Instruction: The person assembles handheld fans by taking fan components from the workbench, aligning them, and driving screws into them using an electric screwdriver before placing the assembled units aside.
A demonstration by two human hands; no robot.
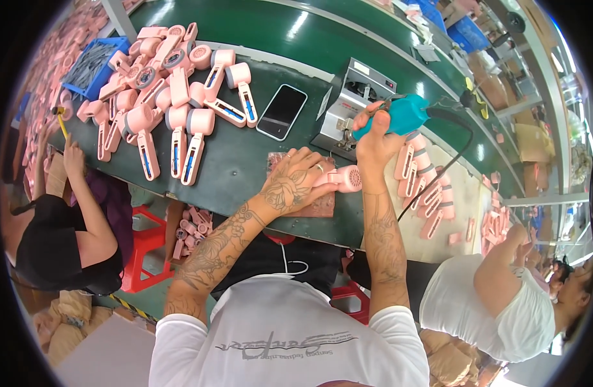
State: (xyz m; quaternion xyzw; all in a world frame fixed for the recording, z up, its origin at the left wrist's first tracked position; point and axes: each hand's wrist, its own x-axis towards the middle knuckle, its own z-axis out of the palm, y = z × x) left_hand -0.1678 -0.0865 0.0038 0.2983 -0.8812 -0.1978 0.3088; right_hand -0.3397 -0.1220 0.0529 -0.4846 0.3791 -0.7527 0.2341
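Note:
My left hand [294,183] is closed over a pink handheld fan [349,178], pressing it down on a flat pinkish block [321,209] at the bench's near edge. The fan's round slotted head points right, past my fingers; its handle is mostly hidden under my palm. In my right hand [378,149] is a teal electric screwdriver [407,112], raised with the fingers wrapped round its body. Its front end is beside a grey metal screw feeder [338,122], and I cannot tell whether the tip touches it. A dark cord hangs from the screwdriver's back end.
A pile of pink fans [161,84] covers the bench's left, with a blue bin [93,68] of grey parts behind. A phone [282,112] lies left of the feeder. More pink fan pieces [428,184] stand in rows at right. Co-workers sit on both sides, one holding a yellow-handled hammer [60,120].

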